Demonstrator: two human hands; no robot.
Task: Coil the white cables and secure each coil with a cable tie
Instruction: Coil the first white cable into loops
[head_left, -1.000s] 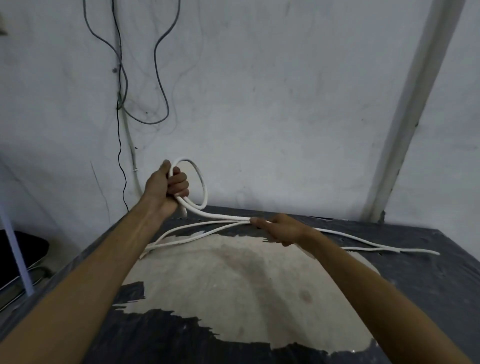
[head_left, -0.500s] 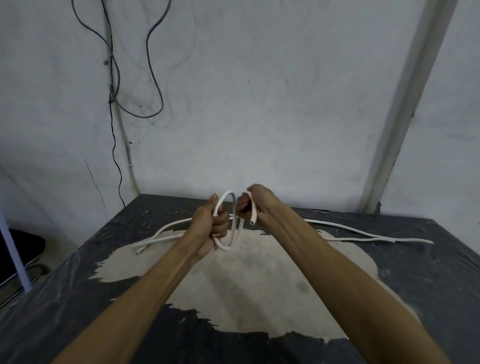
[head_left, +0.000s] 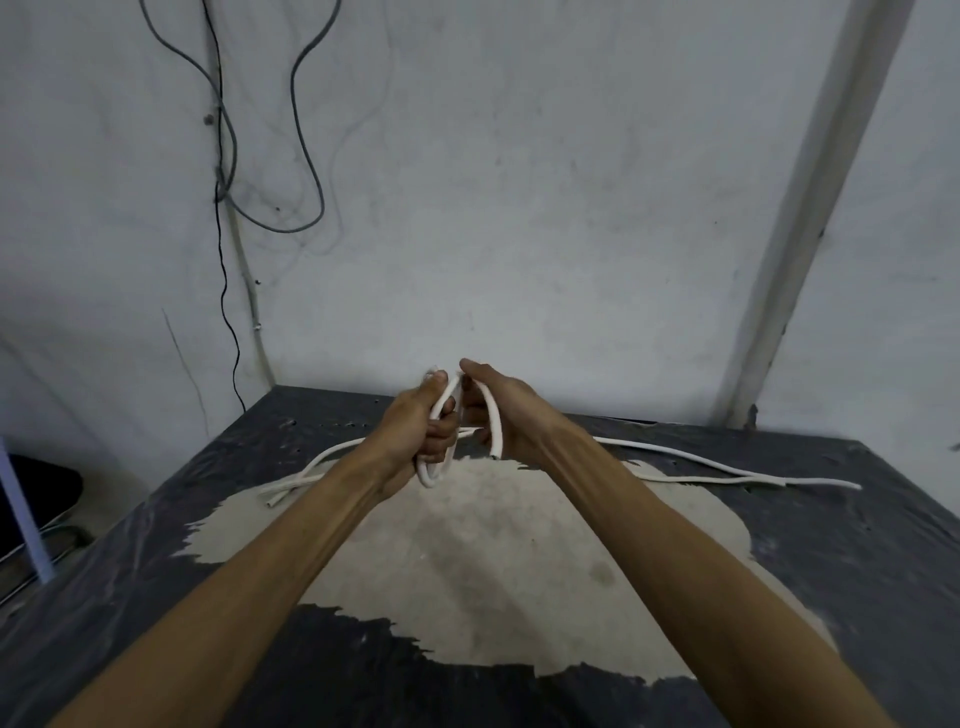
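Over at 9 o'clock, loose white cable ends (head_left: 291, 486) lie on the dark counter (head_left: 156, 571), right by its worn pale patch. Dead centre, the left hand (head_left: 415, 431) is clenched around a small coil of white cable (head_left: 434, 470) — loops stick out above and below the fist. Just beside it, nearly touching, the right hand (head_left: 498, 410) pinches the cable's free end (head_left: 496, 436), which curves down over its fingers. Out toward 3 o'clock, more white cable (head_left: 727, 470) trails flat across the counter — well apart from both hands.
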